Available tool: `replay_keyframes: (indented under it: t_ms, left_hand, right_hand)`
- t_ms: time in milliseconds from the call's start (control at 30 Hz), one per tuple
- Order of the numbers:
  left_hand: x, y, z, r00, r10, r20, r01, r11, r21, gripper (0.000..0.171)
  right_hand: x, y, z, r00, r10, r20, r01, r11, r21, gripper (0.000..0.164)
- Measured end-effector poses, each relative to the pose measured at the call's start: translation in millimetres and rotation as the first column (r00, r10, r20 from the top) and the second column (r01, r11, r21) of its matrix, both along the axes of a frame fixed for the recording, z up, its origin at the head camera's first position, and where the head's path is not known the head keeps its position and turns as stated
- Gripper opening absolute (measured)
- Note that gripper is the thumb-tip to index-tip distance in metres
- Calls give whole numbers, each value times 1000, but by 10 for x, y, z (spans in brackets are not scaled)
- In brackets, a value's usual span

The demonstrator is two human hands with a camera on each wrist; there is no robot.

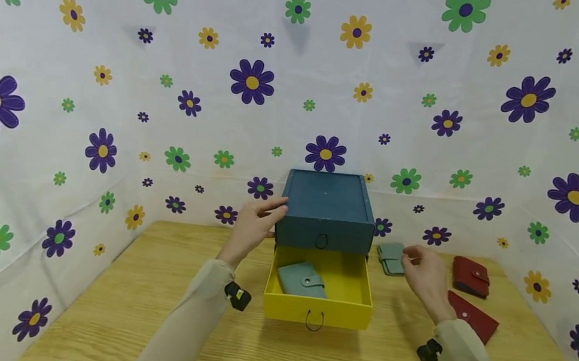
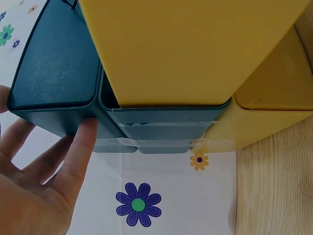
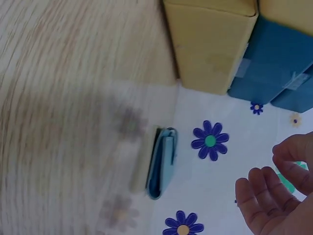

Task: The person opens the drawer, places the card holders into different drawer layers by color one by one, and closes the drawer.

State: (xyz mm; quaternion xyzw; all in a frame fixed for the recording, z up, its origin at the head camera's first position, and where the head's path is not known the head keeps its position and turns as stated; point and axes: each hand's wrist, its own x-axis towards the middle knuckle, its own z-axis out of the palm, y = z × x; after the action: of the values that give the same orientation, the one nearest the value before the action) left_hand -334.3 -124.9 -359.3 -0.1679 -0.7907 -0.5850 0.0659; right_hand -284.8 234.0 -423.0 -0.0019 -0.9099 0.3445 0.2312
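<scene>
A small drawer cabinet stands at the middle, its blue upper drawer (image 1: 294,230) closed and its yellow drawer (image 1: 281,308) pulled out. A light blue-green wallet (image 1: 295,277) with a snap strap lies in the yellow drawer. My left hand (image 1: 253,227) touches the left side of the blue upper section; in the left wrist view its fingers (image 2: 76,161) lie along that side. Above a second blue-green wallet (image 1: 390,259) on the table, my right hand (image 1: 426,278) hovers with loosely bent fingers and nothing in them. That wallet (image 3: 164,161) appears apart from the hand in the right wrist view.
On the right lie a thick dark red wallet (image 1: 470,276) and a flatter red wallet (image 1: 475,318), partly hidden by the right forearm. A wire ring pull (image 1: 314,322) hangs on the yellow drawer's front. The flowered white cloth (image 1: 199,73) rises behind the wooden table (image 1: 134,300).
</scene>
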Motion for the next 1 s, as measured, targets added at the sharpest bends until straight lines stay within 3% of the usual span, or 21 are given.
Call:
replay_keyframes:
  t_ms: [267,667,1000]
  left_hand:
    - [11,8,5,1000,-1,8,1,1000,-14,42]
    - [-2,-15,-10,1000,19,2,-19,1000,-10,39]
    - [0,-19,-3,1000,8,4,-8,1000,-13,39]
  right_hand:
    - [-131,98,-154,995,3,103,-8,999,43,33]
    - [-386,125,-248,970,53,238,-67,997,50,35]
    - [-567,73,-327,950,12,311,-69,982,174,47]
